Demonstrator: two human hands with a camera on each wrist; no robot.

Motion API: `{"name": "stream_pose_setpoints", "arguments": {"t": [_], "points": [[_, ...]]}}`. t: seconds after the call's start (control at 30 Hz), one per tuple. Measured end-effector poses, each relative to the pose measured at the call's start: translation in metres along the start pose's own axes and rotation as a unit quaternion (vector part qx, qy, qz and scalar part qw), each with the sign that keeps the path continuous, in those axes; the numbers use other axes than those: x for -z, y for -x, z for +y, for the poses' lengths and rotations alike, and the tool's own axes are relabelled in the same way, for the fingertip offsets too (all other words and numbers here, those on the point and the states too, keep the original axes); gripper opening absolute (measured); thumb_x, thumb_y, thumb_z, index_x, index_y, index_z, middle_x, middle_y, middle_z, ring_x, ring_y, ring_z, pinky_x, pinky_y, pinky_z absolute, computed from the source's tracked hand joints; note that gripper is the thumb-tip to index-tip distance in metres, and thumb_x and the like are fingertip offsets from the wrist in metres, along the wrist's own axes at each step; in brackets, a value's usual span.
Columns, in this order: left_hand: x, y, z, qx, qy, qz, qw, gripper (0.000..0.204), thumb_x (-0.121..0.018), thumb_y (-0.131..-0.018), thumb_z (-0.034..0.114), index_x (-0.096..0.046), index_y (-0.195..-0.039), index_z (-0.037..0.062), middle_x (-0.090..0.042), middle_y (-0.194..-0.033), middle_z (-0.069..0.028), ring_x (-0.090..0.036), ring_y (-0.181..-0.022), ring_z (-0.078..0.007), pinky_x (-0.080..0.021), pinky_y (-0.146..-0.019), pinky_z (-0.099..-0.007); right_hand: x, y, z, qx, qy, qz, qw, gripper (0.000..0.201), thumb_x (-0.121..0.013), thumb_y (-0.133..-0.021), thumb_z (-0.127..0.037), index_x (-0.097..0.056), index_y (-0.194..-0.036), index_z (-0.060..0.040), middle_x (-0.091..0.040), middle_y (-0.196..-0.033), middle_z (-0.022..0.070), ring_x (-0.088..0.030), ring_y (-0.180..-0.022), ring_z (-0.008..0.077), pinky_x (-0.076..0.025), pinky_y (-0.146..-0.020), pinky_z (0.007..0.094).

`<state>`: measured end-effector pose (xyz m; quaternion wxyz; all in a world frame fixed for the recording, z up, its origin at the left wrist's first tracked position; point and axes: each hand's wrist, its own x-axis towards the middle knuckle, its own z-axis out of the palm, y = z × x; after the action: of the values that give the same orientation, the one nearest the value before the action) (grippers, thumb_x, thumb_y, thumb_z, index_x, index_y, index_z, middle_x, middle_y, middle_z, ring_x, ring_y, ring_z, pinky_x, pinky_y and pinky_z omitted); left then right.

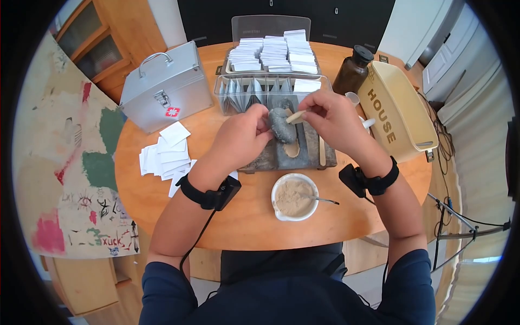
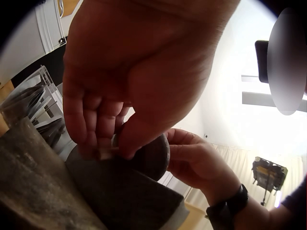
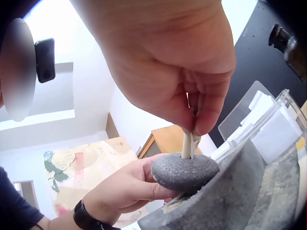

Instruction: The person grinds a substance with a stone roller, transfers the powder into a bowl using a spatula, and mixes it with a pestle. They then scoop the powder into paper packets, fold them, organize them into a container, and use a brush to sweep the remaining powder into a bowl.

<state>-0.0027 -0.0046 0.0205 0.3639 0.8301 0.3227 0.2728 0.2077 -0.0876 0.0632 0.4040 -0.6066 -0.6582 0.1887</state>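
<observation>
A grey stone grinding wheel is held tilted over a stone trough, where a patch of tan powder lies at the near end. My left hand grips the wheel from its left side; the right wrist view shows the thumb along the wheel's rim. Between the thumb and fingers of my right hand is a pale wooden stick, pinched near its top, its lower end at the middle of the wheel's face. In the left wrist view a short wooden stub shows at my left fingertips.
A white bowl of tan powder with a spoon stands in front. White paper packets and a silver first-aid box are at left. Behind are clear bins of packets; at right, a brown bottle and a cream HOUSE bin.
</observation>
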Motion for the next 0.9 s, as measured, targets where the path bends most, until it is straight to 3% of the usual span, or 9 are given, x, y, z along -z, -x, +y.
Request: {"name": "stream_pose_setpoints", "arguments": {"t": [0.1, 0.27, 0.33, 0.53, 0.6, 0.67, 0.77, 0.83, 0.9], "points": [[-0.001, 0.0, -0.014, -0.008, 0.077, -0.018, 0.997, 0.041, -0.071, -0.079, 0.005, -0.056, -0.117, 0.0055, -0.071, -0.091, -0.0149, -0.069, -0.086, -0.0291, -0.052, -0.072, -0.0384, -0.005, -0.01, -0.018, 0.085, 0.087, 0.004, 0.993, 0.008, -0.065, -0.084, 0.002, -0.068, -0.092, 0.0011, -0.068, -0.082, 0.0077, -0.066, -0.072, 0.017, -0.052, -0.066, 0.029], [0.001, 0.001, -0.022, -0.013, 0.056, -0.021, 0.998, 0.049, -0.069, -0.077, 0.002, -0.056, -0.123, 0.0072, -0.069, -0.096, -0.0164, -0.068, -0.087, -0.0286, -0.052, -0.074, -0.0376, -0.021, -0.027, -0.032, 0.227, 0.154, -0.058, 0.96, 0.011, -0.064, -0.076, 0.001, -0.07, -0.085, -0.0005, -0.068, -0.087, 0.0188, -0.066, -0.081, 0.0369, -0.054, -0.074, 0.0416], [0.006, 0.003, -0.024, 0.017, 0.046, -0.023, 0.999, 0.05, -0.069, -0.076, 0.001, -0.055, -0.124, 0.0077, -0.068, -0.098, -0.0171, -0.068, -0.088, -0.029, -0.052, -0.074, -0.0373, -0.027, -0.034, -0.033, 0.224, 0.153, -0.075, 0.96, 0.011, -0.064, -0.076, 0.001, -0.07, -0.085, -0.0006, -0.068, -0.086, 0.019, -0.067, -0.081, 0.0367, -0.054, -0.074, 0.0415], [0.014, 0.005, -0.035, -0.045, -0.006, 0.019, 0.999, 0.055, -0.072, -0.073, -0.001, -0.056, -0.124, 0.0075, -0.068, -0.095, -0.0132, -0.067, -0.085, -0.0251, -0.052, -0.076, -0.0357, -0.042, -0.049, -0.038, 0.201, 0.165, -0.131, 0.957, 0.014, -0.066, -0.074, 0.003, -0.07, -0.086, -0.0003, -0.069, -0.087, 0.0165, -0.066, -0.082, 0.0351, -0.054, -0.074, 0.0397], [0.022, 0.005, -0.031, 0.038, 0.062, -0.039, 0.997, 0.059, -0.072, -0.075, -0.005, -0.051, -0.129, 0.0037, -0.063, -0.111, -0.0044, -0.062, -0.096, -0.0133, -0.052, -0.083, -0.0281, -0.045, -0.053, -0.04, 0.189, 0.176, -0.128, 0.958, 0.015, -0.065, -0.074, 0.003, -0.071, -0.088, -0.0008, -0.069, -0.087, 0.0165, -0.067, -0.081, 0.0353, -0.054, -0.074, 0.0398], [0.025, 0.007, -0.029, 0.024, 0.053, -0.044, 0.997, 0.065, -0.077, -0.075, 0.0, -0.049, -0.133, 0.0037, -0.063, -0.112, -0.0051, -0.063, -0.098, -0.0138, -0.054, -0.084, -0.0291, -0.046, -0.055, -0.04, 0.204, 0.179, -0.12, 0.955, 0.015, -0.066, -0.076, 0.001, -0.071, -0.09, -0.0014, -0.07, -0.086, 0.0155, -0.067, -0.078, 0.0312, -0.054, -0.072, 0.0377], [0.03, 0.014, -0.026, 0.02, 0.071, -0.051, 0.996, 0.072, -0.081, -0.074, 0.005, -0.046, -0.137, 0.0035, -0.062, -0.108, -0.0056, -0.062, -0.092, -0.0126, -0.053, -0.077, -0.0278, -0.041, -0.058, -0.042, 0.112, 0.123, -0.161, 0.973, 0.015, -0.069, -0.077, -0.002, -0.072, -0.093, -0.0018, -0.07, -0.084, 0.0141, -0.067, -0.074, 0.0255, -0.053, -0.07, 0.0349], [0.032, 0.016, -0.026, 0.049, 0.104, -0.08, 0.99, 0.076, -0.085, -0.072, 0.02, -0.048, -0.136, 0.0026, -0.062, -0.104, -0.0138, -0.06, -0.084, -0.0215, -0.051, -0.076, -0.0324, -0.039, -0.061, -0.042, 0.058, 0.11, -0.183, 0.975, 0.016, -0.07, -0.079, -0.004, -0.072, -0.094, -0.002, -0.07, -0.083, 0.0128, -0.065, -0.073, 0.0216, -0.052, -0.069, 0.0331], [0.031, 0.017, -0.025, 0.051, 0.07, -0.081, 0.993, 0.078, -0.085, -0.071, 0.024, -0.048, -0.136, 0.0017, -0.062, -0.104, -0.014, -0.06, -0.084, -0.0216, -0.051, -0.076, -0.0327, -0.04, -0.064, -0.038, 0.063, 0.127, -0.177, 0.974, 0.016, -0.069, -0.079, -0.004, -0.072, -0.094, -0.0021, -0.071, -0.083, 0.0128, -0.066, -0.073, 0.0222, -0.052, -0.069, 0.0334]]}}
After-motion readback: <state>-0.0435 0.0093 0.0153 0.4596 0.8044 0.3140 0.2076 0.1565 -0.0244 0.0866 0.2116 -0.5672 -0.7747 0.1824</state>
